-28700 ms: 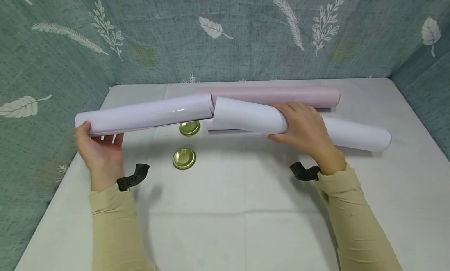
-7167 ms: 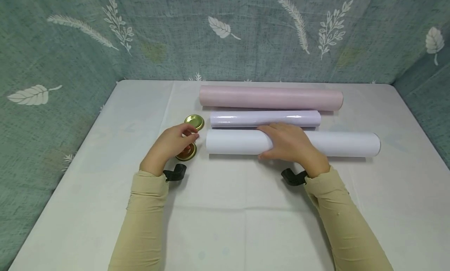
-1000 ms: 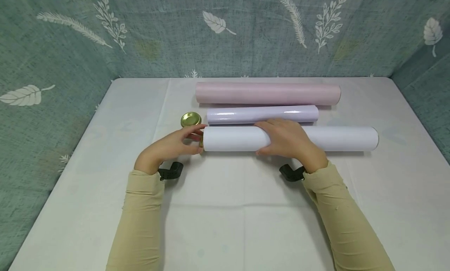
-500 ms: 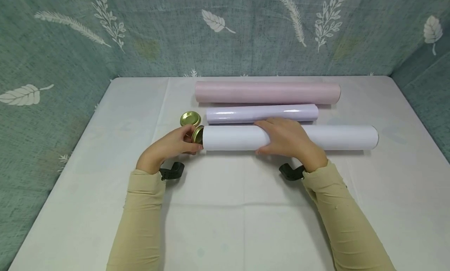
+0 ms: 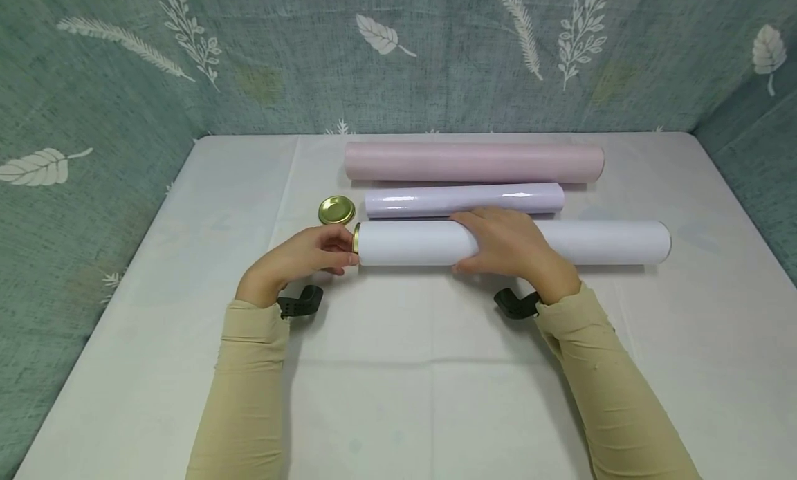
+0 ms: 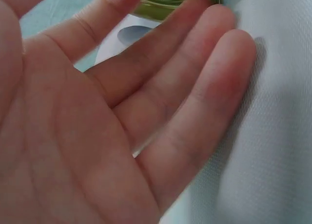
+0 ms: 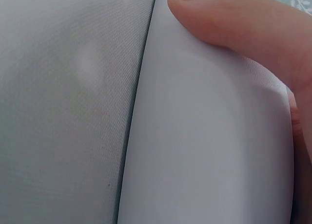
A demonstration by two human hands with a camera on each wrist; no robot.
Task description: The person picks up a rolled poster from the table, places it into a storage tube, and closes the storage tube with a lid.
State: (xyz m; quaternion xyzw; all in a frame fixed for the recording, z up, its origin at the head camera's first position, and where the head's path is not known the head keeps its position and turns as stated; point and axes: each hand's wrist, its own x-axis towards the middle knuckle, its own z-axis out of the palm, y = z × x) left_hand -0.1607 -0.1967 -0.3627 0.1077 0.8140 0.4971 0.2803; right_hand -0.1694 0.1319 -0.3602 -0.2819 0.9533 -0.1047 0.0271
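Observation:
A white paper roll [image 5: 411, 243] lies crosswise on the table. My right hand [image 5: 513, 248] grips it from above near its middle; in the right wrist view the thumb [image 7: 214, 14] lies along the roll's surface. At the roll's left end stands a gold metal lid [image 5: 356, 238] on edge, close against the opening. My left hand [image 5: 305, 255] holds this lid between thumb and fingers. The left wrist view shows the lid's rim [image 6: 156, 10] at the fingertips, the lower fingers stretched along the tablecloth. A second gold lid [image 5: 337, 209] lies flat just behind the left hand.
Behind the white roll lie a shiny lilac roll [image 5: 461, 200] and, farther back, a longer pink roll [image 5: 473, 162]. A white cloth [image 5: 386, 397] covers the table. Green leaf-patterned fabric [image 5: 436, 79] rises at the back and sides.
Over the last second the held lid has turned from a tilted position to nearly flush with the white roll's left end. Earlier, both lids lay on the table. The right hand has stayed put.

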